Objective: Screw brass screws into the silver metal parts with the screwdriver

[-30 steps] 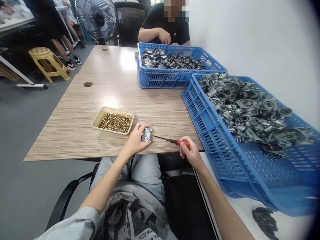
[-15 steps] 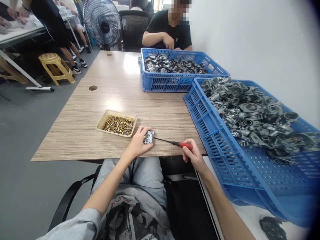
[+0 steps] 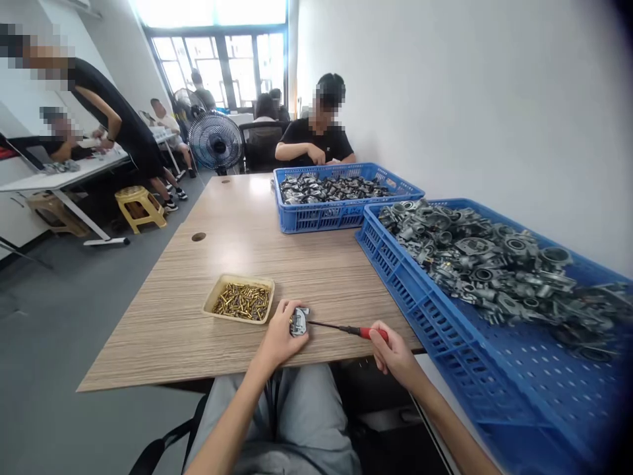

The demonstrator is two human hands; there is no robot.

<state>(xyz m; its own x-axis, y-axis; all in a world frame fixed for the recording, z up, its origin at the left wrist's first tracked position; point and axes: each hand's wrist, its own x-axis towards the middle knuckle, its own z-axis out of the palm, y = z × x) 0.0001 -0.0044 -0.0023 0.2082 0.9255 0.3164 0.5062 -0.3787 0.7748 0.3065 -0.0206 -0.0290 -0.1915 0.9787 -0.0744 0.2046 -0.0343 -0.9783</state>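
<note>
Near the table's front edge, my left hand [image 3: 283,333] is closed around a small grey metal casting [image 3: 299,321], part of which my fingers hide. My right hand [image 3: 395,353] grips the red handle of a screwdriver [image 3: 366,332]. Its long dark shaft points left, and the tip meets the right side of the casting; whether it sits in a screw is too small to tell. Just left of my left hand stands a cream tray [image 3: 208,310] with many small brass-coloured pieces [image 3: 242,301] in it.
To the right, a blue crate [image 3: 420,300] holds a heap of grey metal castings [image 3: 475,247]. Behind it, another blue crate [image 3: 306,221] contains darker metal parts [image 3: 331,190]. A co-worker [image 3: 316,142] sits at the far end. A fan [image 3: 216,140] and yellow stool [image 3: 141,204] stand beyond the table [image 3: 163,316].
The head view has tilted up, so everything appears lower and the window shows. Both hands keep their hold on the casting and screwdriver, with the tip still against the casting.
</note>
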